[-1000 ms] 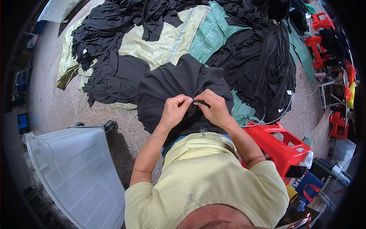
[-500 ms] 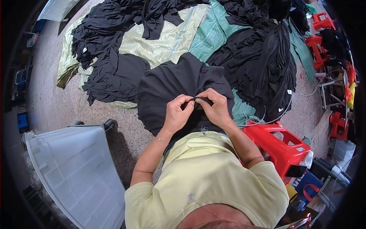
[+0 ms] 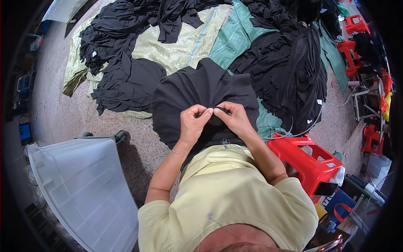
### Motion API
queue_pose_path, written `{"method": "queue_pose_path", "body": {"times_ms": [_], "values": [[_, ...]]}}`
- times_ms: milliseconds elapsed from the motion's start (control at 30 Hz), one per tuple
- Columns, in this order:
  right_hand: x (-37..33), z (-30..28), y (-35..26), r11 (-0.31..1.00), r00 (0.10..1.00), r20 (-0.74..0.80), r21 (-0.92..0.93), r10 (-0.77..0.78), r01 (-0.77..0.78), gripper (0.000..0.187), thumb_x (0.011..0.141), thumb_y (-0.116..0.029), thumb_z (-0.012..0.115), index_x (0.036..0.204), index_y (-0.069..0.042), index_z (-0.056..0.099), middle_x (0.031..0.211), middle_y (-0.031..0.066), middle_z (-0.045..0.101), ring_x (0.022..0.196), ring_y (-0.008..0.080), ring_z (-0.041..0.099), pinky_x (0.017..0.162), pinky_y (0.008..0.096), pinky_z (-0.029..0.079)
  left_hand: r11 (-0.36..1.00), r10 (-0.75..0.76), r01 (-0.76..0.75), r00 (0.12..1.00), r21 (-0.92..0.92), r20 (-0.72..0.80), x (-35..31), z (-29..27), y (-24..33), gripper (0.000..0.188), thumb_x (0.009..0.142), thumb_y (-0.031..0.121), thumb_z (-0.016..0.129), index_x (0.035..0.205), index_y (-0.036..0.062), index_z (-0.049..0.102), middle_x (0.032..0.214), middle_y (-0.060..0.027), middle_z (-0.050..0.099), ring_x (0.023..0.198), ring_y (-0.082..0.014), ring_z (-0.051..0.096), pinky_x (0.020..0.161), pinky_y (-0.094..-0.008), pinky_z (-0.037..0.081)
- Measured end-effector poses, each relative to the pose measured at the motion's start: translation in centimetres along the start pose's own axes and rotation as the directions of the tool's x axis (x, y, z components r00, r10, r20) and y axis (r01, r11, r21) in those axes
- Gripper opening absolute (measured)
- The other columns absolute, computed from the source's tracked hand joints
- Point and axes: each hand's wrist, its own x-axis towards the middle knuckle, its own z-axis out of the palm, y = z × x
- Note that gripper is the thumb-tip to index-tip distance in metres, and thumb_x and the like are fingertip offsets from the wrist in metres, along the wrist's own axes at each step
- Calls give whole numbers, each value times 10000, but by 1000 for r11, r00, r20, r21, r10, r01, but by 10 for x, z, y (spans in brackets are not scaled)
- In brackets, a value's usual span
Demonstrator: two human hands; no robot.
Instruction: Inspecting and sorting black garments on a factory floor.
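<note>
A black garment (image 3: 189, 92) lies spread in folds over my lap. Both hands meet above its middle, fingertips almost touching. My left hand (image 3: 194, 122) pinches the black fabric between thumb and forefinger. Opposite it, my right hand (image 3: 233, 119) is closed in a similar pinch on the same cloth, with a dark edge of it showing under the fingers. Exactly which part of the garment sits between the fingertips is too small to make out. A small tangle of pale thread (image 3: 225, 143) rests at my waist, just below the hands.
Piles of black garments (image 3: 281, 71) lie ahead on a pale woven sheet (image 3: 168, 52) and a green sheet (image 3: 233, 38). Close on my right stands a red plastic stool (image 3: 304, 159) with a phone (image 3: 325, 188) near it. A large whitish bin (image 3: 84, 180) stands on my left.
My fingertips have come closer together, and the dark loop of cloth between them shows less. My right hand has shifted slightly; the garment stays on my lap.
</note>
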Motion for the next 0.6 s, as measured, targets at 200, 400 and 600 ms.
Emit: {"method": "queue_pose_path", "body": {"times_ms": [200, 400, 600], "values": [[-28, -13, -26, 830, 948, 40, -473, -315, 296, 138, 807, -42, 691, 945, -35, 686, 906, 131, 674, 880, 338, 662, 737, 417, 507, 866, 195, -176, 981, 467, 8, 14, -5, 31, 238, 934, 196, 695, 802, -3, 705, 666, -39, 628, 607, -100, 578, 587, -232, 442], [-35, -2, -32, 712, 911, 217, -570, -350, 410, 142, 817, -76, 691, 948, -29, 663, 864, 143, 660, 831, 329, 638, 731, 421, 453, 369, 115, -398, 916, 840, 384, 33, 18, 50, 254, 852, 296, 734, 837, 43, 715, 791, -125, 672, 752, -327, 673, 675, -405, 524], [-32, -10, -32, 757, 913, 170, -514, -371, 403, 154, 826, -37, 666, 977, -9, 656, 861, 156, 651, 832, 344, 639, 740, 427, 482, 983, 66, -104, 969, 152, 237, 41, 25, 34, 87, 894, 33, 704, 961, -21, 693, 835, 23, 664, 742, -23, 552, 660, -204, 466]]}}
